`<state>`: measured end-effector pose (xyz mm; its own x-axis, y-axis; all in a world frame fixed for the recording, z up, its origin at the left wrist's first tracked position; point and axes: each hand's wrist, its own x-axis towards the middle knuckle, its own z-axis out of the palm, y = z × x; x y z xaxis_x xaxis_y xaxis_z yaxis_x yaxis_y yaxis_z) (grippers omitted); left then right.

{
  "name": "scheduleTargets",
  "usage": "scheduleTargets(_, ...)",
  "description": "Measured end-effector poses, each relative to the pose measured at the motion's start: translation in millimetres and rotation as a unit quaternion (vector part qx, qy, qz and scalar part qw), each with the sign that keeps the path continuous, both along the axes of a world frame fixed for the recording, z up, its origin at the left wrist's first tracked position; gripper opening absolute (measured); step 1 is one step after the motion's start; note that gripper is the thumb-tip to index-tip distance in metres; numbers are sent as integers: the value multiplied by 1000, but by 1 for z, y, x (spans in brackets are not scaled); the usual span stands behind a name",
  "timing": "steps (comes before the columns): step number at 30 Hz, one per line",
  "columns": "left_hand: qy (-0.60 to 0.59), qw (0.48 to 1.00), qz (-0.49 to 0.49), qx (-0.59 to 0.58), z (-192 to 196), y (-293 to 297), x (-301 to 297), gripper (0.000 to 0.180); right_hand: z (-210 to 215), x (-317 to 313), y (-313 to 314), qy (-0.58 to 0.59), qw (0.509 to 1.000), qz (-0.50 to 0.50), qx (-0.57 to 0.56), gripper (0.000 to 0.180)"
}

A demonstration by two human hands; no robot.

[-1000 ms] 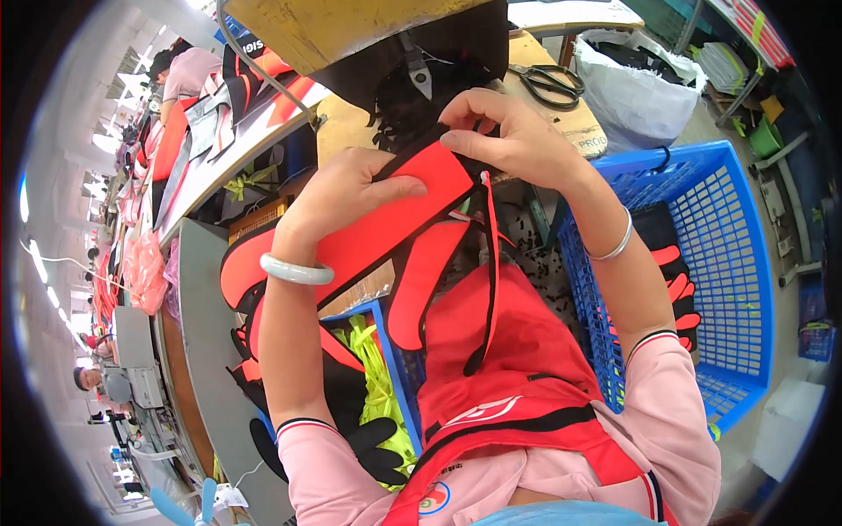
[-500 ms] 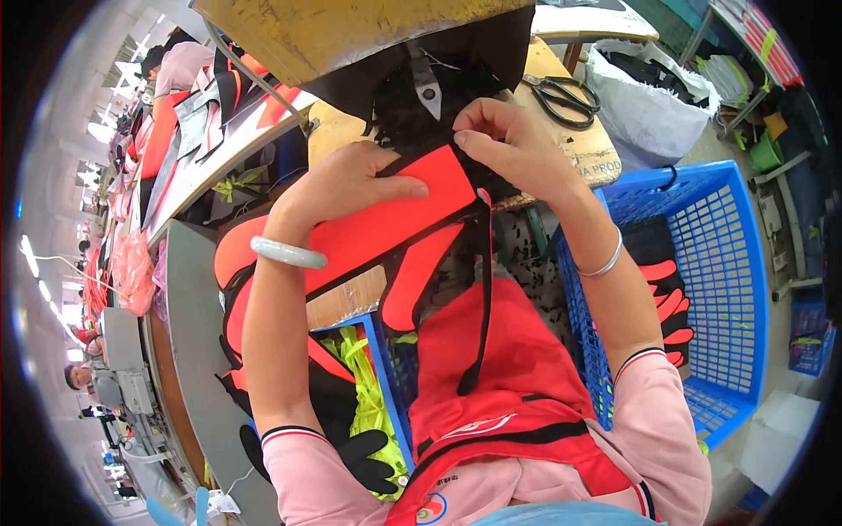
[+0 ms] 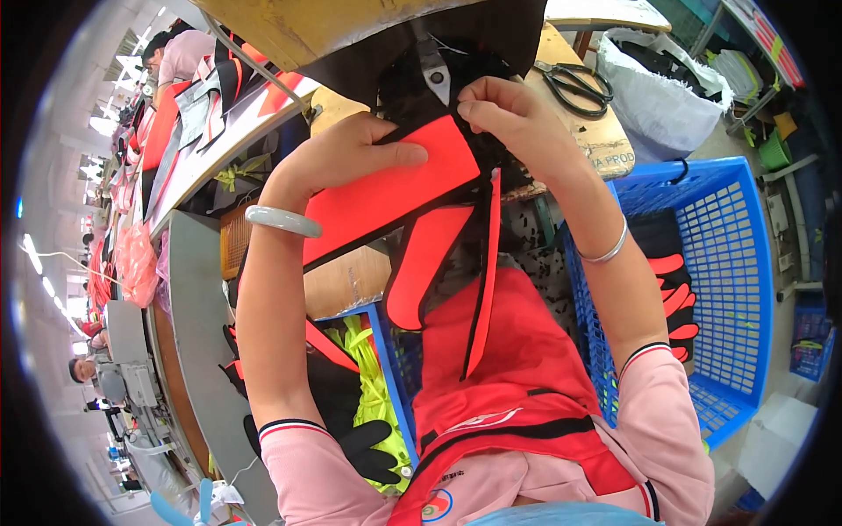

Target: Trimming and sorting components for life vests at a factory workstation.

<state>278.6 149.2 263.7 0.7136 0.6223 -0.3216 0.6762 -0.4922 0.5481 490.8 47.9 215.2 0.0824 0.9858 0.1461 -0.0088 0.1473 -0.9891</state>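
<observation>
A flat coral-red fabric piece (image 3: 395, 184) with black edging stretches between my hands, slanting up to the right. My left hand (image 3: 346, 158) grips its upper edge, thumb on the red face and fingers underneath. Thumb and forefinger of my right hand (image 3: 517, 123) are pinched together at its upper right corner, on the black edge. Just above that corner, a pointed metal blade-like part (image 3: 436, 77) sticks out beneath a yellow-and-black housing (image 3: 351, 35). A red curved tab (image 3: 430, 263) and a narrow red-and-black strip (image 3: 485, 272) hang below the piece.
Black-handled scissors (image 3: 574, 88) lie on the worn yellow board at right. Beyond stands a white sack (image 3: 658, 96) of black scraps. A blue basket (image 3: 754, 289) holds black-and-red pieces on my right. A blue crate (image 3: 386, 377) with yellow-green strips is lower left. Another person sits far left.
The red piece has slid up and right toward the metal point, and its left end has drawn in. The hanging strip has turned its red face outward. Both hands have risen slightly.
</observation>
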Motion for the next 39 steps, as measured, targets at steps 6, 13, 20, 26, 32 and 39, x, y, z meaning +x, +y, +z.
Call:
scheduleTargets(6,-37,999,24,2,-10,8,-2,48,-16,3,19,46,999,13,8,23)
scheduleTargets(13,-83,995,62,-13,-10,1,-2,45,-15,4,14,169,986,7,-5,23)
scheduleTargets(20,-86,994,65,-10,-2,-30,-27,42,-37,33,-52,-155,969,-183,48,29)
scheduleTargets(26,-168,982,75,-33,4,-75,-52,36,-107,-37,-125,233,971,32,-38,42)
scheduleTargets(32,-260,955,139,-6,12,-121,-83,23,-75,-56,-131,266,964,-6,-6,12)
scheduleTargets(39,-254,928,52,266,25,-171,-102,22,18,-54,-141,119,982,-79,120,19)
